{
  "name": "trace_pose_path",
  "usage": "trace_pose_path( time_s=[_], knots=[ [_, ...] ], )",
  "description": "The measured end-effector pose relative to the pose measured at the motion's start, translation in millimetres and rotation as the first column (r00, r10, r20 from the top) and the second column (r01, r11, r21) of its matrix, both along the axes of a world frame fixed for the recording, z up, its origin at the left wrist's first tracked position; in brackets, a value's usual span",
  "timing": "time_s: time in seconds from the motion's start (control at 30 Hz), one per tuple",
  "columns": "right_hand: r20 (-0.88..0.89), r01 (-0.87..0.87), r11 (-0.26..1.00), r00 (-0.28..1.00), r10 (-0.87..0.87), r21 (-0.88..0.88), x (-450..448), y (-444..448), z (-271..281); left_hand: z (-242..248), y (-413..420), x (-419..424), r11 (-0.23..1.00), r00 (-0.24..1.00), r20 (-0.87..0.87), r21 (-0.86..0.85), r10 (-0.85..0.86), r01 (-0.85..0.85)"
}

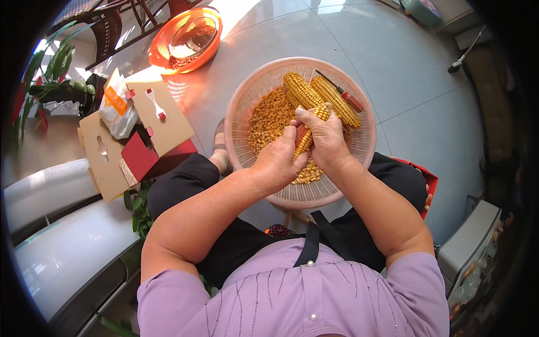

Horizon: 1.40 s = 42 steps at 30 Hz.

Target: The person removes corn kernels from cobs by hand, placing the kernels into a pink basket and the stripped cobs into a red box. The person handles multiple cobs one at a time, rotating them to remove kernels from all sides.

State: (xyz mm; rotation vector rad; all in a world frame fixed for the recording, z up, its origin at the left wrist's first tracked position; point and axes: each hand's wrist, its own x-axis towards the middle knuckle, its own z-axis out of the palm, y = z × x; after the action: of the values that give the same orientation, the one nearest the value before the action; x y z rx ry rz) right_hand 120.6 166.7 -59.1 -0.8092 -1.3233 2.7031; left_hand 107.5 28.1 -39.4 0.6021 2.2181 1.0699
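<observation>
A partly shelled ear of dried corn (310, 128) is gripped between both of my hands above a pink plastic basket (236, 99). My left hand (280, 156) holds its lower left side, and my right hand (328, 137) wraps its right side, with the thumb near the top. Some rows of kernels are off, baring the reddish cob. Loose yellow corn kernels (269, 116) cover the basket's bottom, mostly at the left. Behind my right hand lie full ears of corn (301, 87), and a screwdriver (350, 101) with a red handle rests on the right one.
An orange plastic basket (217, 40) with a sieve and reddish bits stands on the floor at the upper left. An opened cardboard box (172, 122) bearing a plastic bag (118, 111) is at the left. A red container (430, 181) sits beside my right knee.
</observation>
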Motion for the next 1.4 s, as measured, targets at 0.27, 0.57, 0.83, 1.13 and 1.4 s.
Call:
trace_pose_path(
  time_s=[0.27,0.57,0.83,1.13,1.4],
  knots=[
    [-0.02,-0.019,0.981,1.0,0.016,-0.194,-1,11,11,-10,-7,-5,0.989,0.999,-0.044,0.144,-0.018,0.024],
    [0.071,0.024,0.996,0.997,-0.018,-0.085,1,7,-4,-5,-4,2,0.997,0.997,-0.041,0.031,-0.062,0.064],
    [0.011,0.036,0.932,0.999,-0.034,-0.36,-4,16,8,-7,-8,-5,0.995,0.998,-0.035,0.084,-0.046,0.049],
    [0.052,0.043,0.985,0.998,-0.035,-0.167,0,15,1,-8,-6,4,0.997,0.992,-0.112,0.036,-0.062,0.067],
    [-0.047,-0.112,0.971,0.993,0.104,-0.213,-2,12,5,-8,-7,-7,0.992,1.0,0.002,0.125,0.023,-0.023]
  ],
)
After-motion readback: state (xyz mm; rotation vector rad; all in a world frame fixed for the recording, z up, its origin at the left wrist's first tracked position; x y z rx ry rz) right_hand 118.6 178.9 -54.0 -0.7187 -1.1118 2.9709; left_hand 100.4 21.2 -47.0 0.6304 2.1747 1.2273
